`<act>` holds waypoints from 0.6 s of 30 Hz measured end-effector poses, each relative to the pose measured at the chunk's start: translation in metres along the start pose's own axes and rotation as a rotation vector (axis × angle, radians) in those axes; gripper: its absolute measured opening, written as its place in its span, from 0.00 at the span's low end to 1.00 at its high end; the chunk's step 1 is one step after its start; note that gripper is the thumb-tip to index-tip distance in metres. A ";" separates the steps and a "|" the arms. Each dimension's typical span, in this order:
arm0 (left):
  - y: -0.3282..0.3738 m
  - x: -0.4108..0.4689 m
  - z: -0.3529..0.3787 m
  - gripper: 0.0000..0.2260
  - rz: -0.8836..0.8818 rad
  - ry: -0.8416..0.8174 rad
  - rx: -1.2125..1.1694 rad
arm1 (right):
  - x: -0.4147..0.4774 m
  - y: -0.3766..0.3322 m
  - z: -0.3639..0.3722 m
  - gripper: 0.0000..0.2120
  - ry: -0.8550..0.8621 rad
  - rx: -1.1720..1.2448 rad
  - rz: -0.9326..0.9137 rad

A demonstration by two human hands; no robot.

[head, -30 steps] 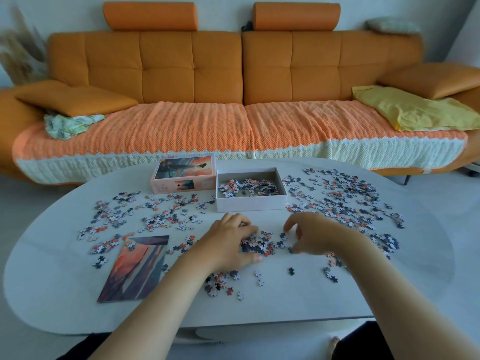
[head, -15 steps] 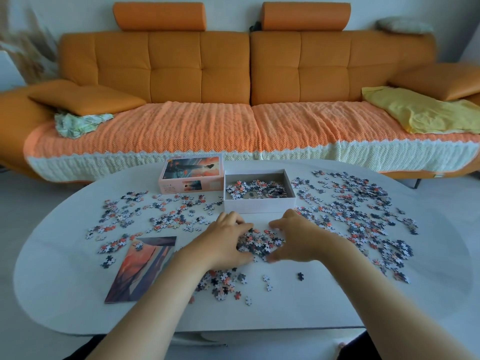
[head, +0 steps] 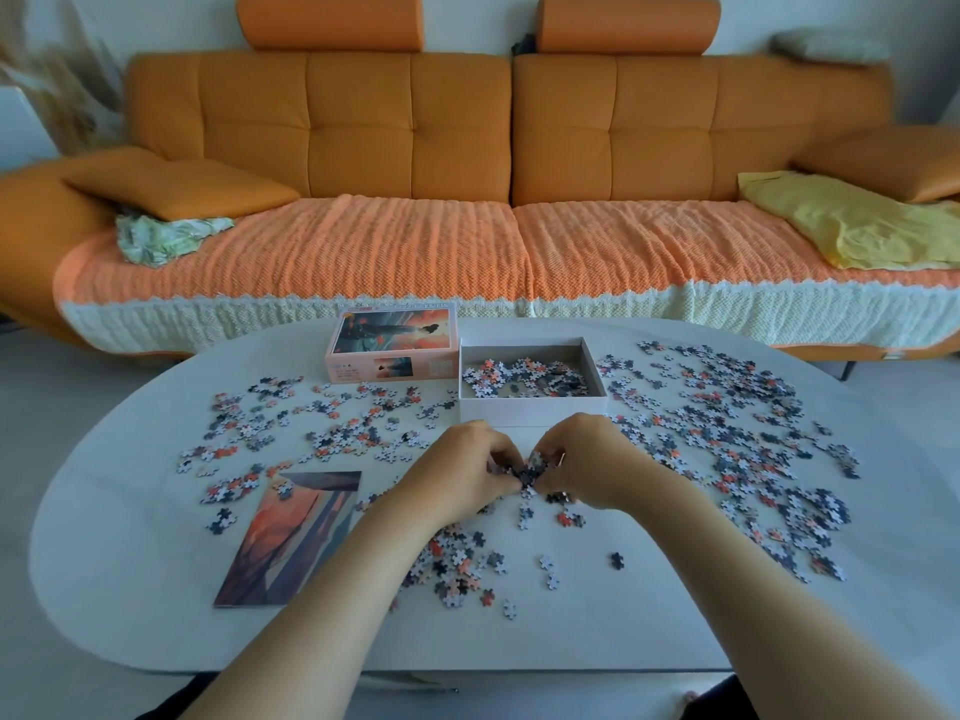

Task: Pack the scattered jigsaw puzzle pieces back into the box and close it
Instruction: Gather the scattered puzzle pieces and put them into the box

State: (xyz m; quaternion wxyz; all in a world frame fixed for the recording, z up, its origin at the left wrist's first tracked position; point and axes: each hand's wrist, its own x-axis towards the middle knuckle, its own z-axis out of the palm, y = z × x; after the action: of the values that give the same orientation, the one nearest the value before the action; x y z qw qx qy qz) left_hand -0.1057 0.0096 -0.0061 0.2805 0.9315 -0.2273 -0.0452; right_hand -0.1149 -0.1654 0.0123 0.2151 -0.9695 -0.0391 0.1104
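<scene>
Head view: the left hand (head: pixel 462 472) and right hand (head: pixel 587 470) meet just in front of the open box (head: pixel 532 410), fingers curled inward, gripping a clump of pieces (head: pixel 530 470) between them. A few strays lie on the worktop (head: pixel 130 511) right beneath. To do this well, I judge, cup the palms under the clump, carry it level over the near wall, and release low inside. Many loose pieces (head: pixel 727 433) lie scattered on both sides; the lid (head: pixel 392 345) sits beside the box.
</scene>
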 end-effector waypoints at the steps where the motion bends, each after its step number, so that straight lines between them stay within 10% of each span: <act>1: -0.001 0.001 0.000 0.05 -0.015 0.006 -0.027 | 0.001 0.000 -0.001 0.09 -0.002 0.003 0.005; 8: 0.001 0.018 -0.017 0.05 -0.048 0.099 -0.256 | 0.008 -0.002 -0.028 0.02 0.030 0.084 -0.041; 18: -0.006 0.075 -0.029 0.10 0.015 0.398 -0.187 | 0.059 -0.002 -0.025 0.08 0.493 0.127 -0.151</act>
State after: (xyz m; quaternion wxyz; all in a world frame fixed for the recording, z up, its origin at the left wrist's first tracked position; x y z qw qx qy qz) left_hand -0.0302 -0.0048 0.0182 0.4053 0.8902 -0.1690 0.1208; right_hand -0.0516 -0.1664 0.0241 0.2860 -0.9461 -0.0509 -0.1435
